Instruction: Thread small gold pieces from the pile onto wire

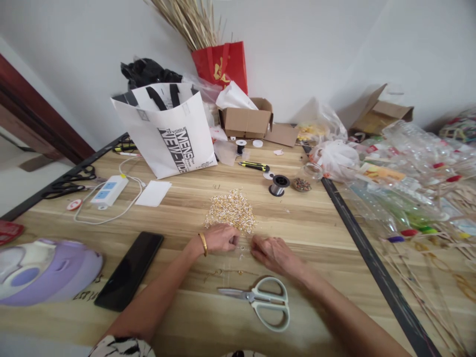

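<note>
My left hand [223,238], with a gold bangle at its wrist, is closed in a pinch just below a pile of small gold and clear beads [231,210]. Opposite it, my right hand [270,252] is closed too, its fingertips bent inward. Between them shows a thin clear thread [242,248] with tiny shiny pieces on it; both hands seem to pinch it, though the fingertips hide the grip. A fine gold chain-like strand [240,271] lies on the table below. Under that are scissors [269,302] with pale green handles, blades pointing left.
A black phone [130,270] and a purple-and-white object [52,272] lie left. Behind the beads are a wire spool [278,185], a bead jar [303,182] and a yellow-black utility knife [254,166]. A white bag [167,134] stands behind; plastic bottles [412,198] crowd the right.
</note>
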A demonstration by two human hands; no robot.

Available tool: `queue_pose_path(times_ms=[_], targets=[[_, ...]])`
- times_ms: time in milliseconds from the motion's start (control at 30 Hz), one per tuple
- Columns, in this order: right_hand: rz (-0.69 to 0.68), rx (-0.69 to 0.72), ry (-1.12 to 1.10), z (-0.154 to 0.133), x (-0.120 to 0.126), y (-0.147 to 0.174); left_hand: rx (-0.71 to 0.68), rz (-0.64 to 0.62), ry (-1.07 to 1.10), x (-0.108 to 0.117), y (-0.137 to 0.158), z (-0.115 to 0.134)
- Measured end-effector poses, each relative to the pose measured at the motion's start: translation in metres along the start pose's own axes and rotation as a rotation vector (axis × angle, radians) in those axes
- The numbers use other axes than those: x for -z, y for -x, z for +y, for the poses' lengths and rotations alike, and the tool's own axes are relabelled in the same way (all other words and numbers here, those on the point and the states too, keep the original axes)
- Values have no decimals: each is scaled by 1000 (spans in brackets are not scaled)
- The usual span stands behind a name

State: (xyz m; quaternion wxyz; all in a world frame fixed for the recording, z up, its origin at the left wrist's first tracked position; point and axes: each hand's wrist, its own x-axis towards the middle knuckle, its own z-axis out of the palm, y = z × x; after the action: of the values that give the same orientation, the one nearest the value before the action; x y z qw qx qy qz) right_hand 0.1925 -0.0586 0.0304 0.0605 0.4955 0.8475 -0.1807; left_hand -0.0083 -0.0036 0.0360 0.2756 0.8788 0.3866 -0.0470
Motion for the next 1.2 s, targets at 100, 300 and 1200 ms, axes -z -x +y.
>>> queue_pose_path(times_ms=[100, 300, 1200], targets=[[-12, -1, 91, 1, 6, 3, -5, -23, 25, 1, 0, -2], [43, 51, 182, 9, 8, 20, -34, -25, 78, 0, -1, -9], [119, 78, 128, 18, -34, 60, -27, 7, 116, -3, -3, -13]])
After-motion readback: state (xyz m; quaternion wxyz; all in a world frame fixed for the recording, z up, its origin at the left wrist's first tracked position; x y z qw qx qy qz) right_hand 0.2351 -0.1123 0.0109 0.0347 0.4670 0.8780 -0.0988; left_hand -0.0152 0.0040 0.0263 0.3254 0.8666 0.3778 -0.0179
